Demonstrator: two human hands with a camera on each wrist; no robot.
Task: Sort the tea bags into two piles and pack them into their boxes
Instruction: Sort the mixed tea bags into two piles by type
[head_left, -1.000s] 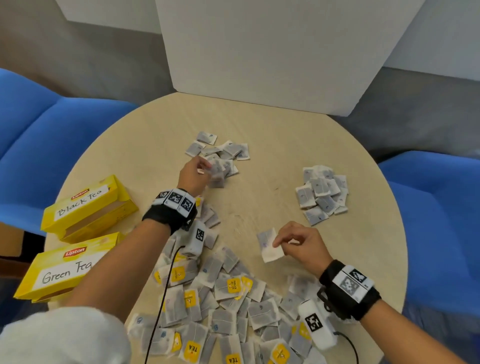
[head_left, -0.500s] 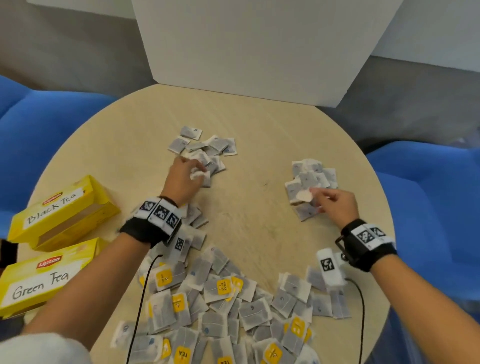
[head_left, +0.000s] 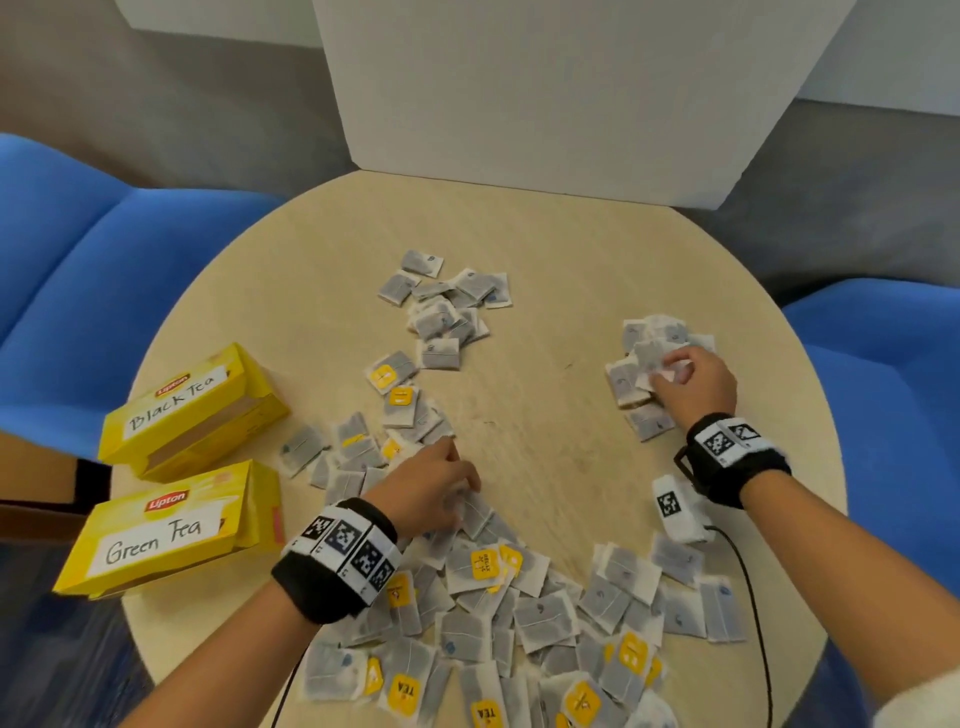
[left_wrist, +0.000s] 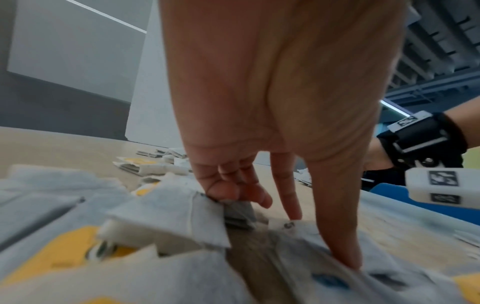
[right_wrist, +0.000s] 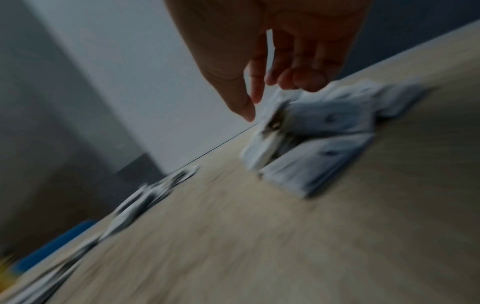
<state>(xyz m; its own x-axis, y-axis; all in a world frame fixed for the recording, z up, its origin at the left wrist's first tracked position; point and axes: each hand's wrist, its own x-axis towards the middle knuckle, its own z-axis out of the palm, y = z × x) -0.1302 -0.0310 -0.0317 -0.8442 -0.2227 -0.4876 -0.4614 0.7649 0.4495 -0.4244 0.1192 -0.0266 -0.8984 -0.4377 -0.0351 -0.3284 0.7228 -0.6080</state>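
Note:
Grey tea bags, some with yellow tags, lie in a big loose heap (head_left: 519, 613) at the near side of the round table (head_left: 545, 441). My left hand (head_left: 457, 483) (left_wrist: 322, 240) reaches down into this heap; its thumb and straight fingers (left_wrist: 293, 214) touch separate bags. A sorted pile (head_left: 447, 312) lies at the back middle. My right hand (head_left: 670, 371) (right_wrist: 270, 98) hovers on the right pile (head_left: 644, 395) (right_wrist: 324, 131), fingers loose, a pale bag lying by its fingertips. The yellow Black Tea box (head_left: 192, 410) and Green Tea box (head_left: 166, 530) lie open-ended at the left.
Blue chairs stand to the left (head_left: 78, 286) and right (head_left: 883, 389) of the table. A white panel (head_left: 545, 93) rises behind the far edge. Bare wood shows between the two sorted piles. Cables run from both wrist cameras over the heap.
My left hand has drawn back from the back-middle pile to the near heap. My right hand carried a bag from the table's middle onto the right pile and stays there.

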